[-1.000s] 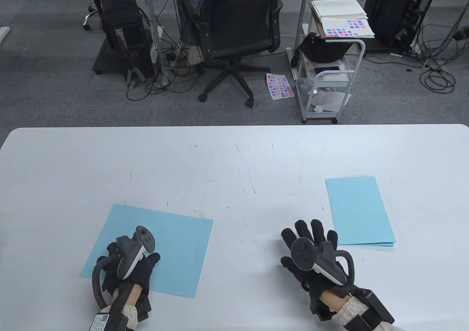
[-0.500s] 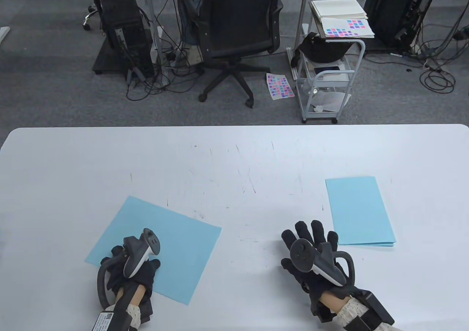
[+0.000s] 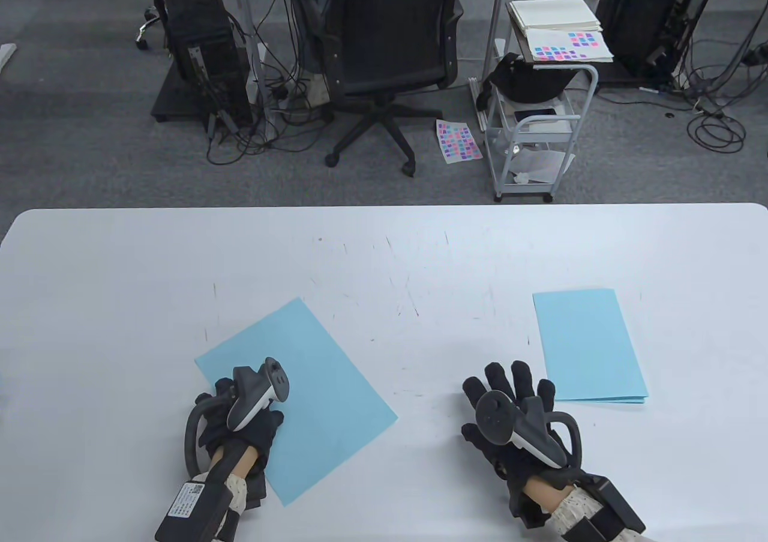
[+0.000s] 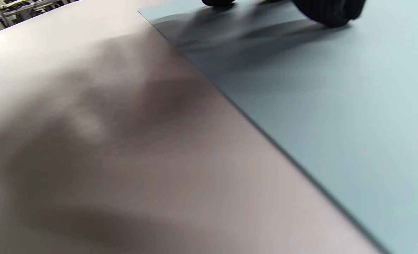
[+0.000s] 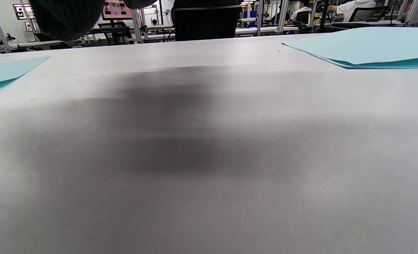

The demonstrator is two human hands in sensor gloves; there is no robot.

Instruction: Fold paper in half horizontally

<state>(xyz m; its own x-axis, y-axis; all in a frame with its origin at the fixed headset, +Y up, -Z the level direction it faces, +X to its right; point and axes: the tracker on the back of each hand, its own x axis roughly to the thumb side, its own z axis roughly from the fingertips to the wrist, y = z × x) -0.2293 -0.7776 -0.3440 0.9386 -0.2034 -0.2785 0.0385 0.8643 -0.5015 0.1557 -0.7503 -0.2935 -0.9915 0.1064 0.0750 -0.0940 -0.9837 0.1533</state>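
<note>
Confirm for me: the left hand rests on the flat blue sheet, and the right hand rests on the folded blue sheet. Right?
Not quite. In the table view the right hand lies flat on the bare table, beside the folded sheet but apart from it. The left hand does rest on the flat sheet.

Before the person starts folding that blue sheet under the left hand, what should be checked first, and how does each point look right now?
1. Unfolded blue sheet lies flat: ok.
2. Sheet squared to the table edge: not ok, it sits rotated.
3. Left hand rests on the sheet: ok.
4. Right hand ready at the sheet: not ok, it lies flat on the bare table, apart from it.
5. Folded blue paper out of the way: ok.
6. Firm finger grip on a sheet edge: cannot tell.
</note>
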